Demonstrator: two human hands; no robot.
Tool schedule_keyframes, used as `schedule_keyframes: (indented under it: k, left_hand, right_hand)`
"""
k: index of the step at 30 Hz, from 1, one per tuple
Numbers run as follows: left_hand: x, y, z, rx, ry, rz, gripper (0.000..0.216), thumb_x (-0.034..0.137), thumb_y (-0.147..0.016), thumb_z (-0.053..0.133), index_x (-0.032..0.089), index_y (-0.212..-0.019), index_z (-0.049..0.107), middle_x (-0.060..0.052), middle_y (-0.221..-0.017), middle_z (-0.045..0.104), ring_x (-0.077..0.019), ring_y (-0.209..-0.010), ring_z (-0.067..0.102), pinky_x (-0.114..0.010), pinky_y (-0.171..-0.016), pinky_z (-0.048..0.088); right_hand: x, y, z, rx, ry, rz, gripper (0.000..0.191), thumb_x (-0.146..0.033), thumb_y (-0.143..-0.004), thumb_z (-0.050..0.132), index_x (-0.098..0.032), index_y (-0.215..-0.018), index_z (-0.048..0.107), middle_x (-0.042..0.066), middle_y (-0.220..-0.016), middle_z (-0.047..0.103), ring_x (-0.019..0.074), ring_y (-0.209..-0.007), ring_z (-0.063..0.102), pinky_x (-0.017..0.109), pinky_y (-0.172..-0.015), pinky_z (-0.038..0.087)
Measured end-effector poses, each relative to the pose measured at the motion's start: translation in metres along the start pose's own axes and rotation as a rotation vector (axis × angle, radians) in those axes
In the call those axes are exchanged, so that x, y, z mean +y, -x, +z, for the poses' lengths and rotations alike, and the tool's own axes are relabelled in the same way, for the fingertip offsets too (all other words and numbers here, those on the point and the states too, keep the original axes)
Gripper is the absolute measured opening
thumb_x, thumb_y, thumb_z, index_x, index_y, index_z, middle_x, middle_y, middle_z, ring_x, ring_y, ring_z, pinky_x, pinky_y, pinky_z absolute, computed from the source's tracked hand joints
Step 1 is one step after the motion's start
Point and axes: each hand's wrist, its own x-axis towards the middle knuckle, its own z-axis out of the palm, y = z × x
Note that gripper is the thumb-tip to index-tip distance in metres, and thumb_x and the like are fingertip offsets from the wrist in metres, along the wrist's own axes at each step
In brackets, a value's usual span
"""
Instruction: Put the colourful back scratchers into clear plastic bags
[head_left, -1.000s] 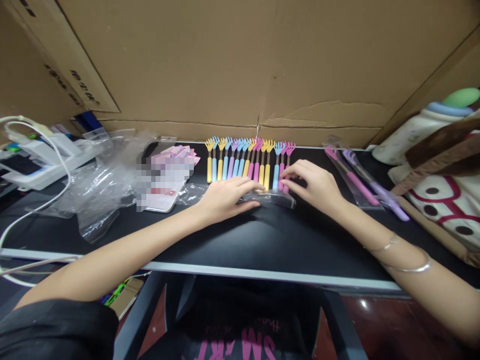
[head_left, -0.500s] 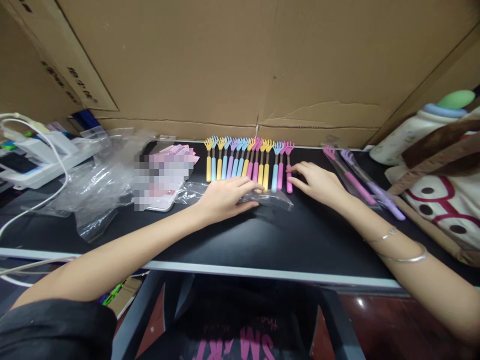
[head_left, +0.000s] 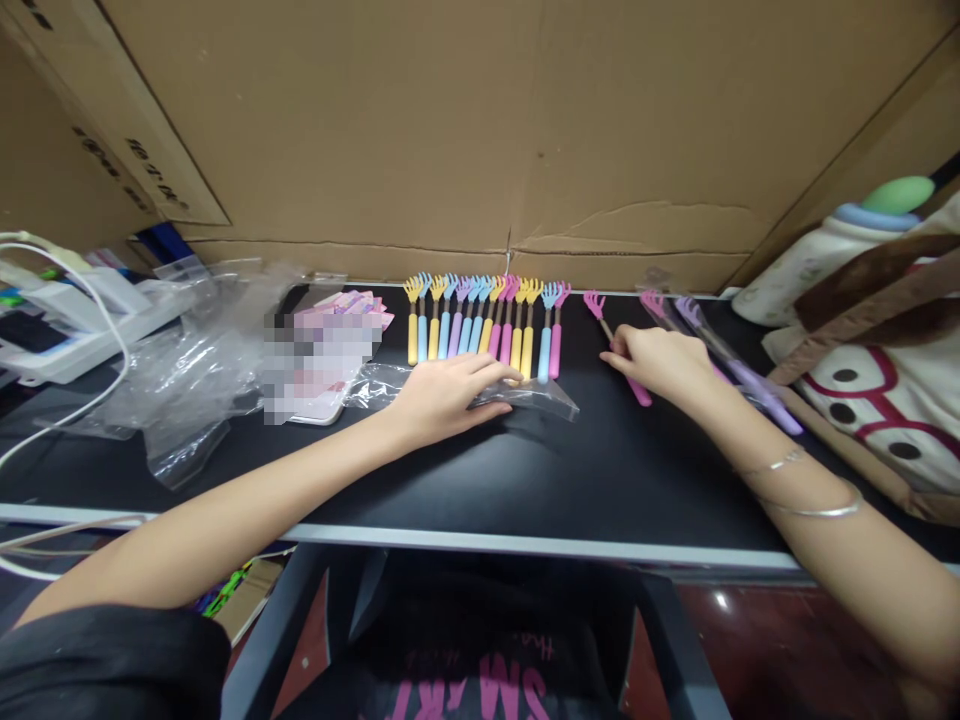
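Small back scratchers with claw-shaped heads and yellow, blue, purple or pink handles lie side by side in a row (head_left: 465,330) on the black table (head_left: 570,480). My left hand (head_left: 454,395) rests below the row, fingers stretched out over a clear plastic bag (head_left: 551,397) and near the handle ends. To the right of the row, my right hand (head_left: 660,360) is closed on a pink back scratcher (head_left: 639,393), which lies tilted with its claw pointing up and left. Farther right, a wrapped pink back scratcher (head_left: 654,303) and a purple one (head_left: 750,382) lie slanted, the pink one partly behind my right hand.
Crumpled clear bags (head_left: 187,370) and a phone (head_left: 319,415) with pink paper pieces (head_left: 360,308) lie left, beside a white power strip (head_left: 97,325) with cables. A bottle (head_left: 817,255) and a cloth bag (head_left: 892,390) stand right. Cardboard (head_left: 450,130) walls the back.
My right hand has taken hold of the pink back scratcher at the row's right end and moved it right, turning it aslant. My left hand has stayed in place.
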Motion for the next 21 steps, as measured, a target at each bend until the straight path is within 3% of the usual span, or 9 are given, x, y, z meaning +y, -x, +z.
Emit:
schedule_keyframes:
  k: [9, 21]
  left_hand:
    - [0.000, 0.001, 0.000, 0.002, -0.007, 0.017, 0.030, 0.045, -0.090, 0.052, 0.027, -0.114, 0.056, 0.002, -0.108, 0.066, -0.0107, -0.089, 0.063, -0.020, -0.059, 0.039]
    - [0.000, 0.002, 0.000, -0.011, 0.025, 0.058, 0.033, 0.045, -0.090, 0.052, 0.026, -0.117, 0.056, 0.003, -0.107, 0.066, -0.0113, -0.094, 0.063, -0.022, -0.066, 0.043]
  right_hand:
    - [0.011, -0.003, -0.001, -0.012, -0.030, 0.058, 0.042, -0.061, -0.085, 0.042, -0.022, -0.088, 0.057, 0.010, -0.082, 0.069, 0.0286, -0.077, 0.065, 0.029, -0.052, 0.030]
    - [0.016, -0.009, 0.000, -0.112, -0.021, 0.146, 0.047, -0.059, -0.086, 0.036, -0.022, -0.097, 0.062, 0.013, -0.094, 0.070, 0.0317, -0.088, 0.065, 0.033, -0.059, 0.040]
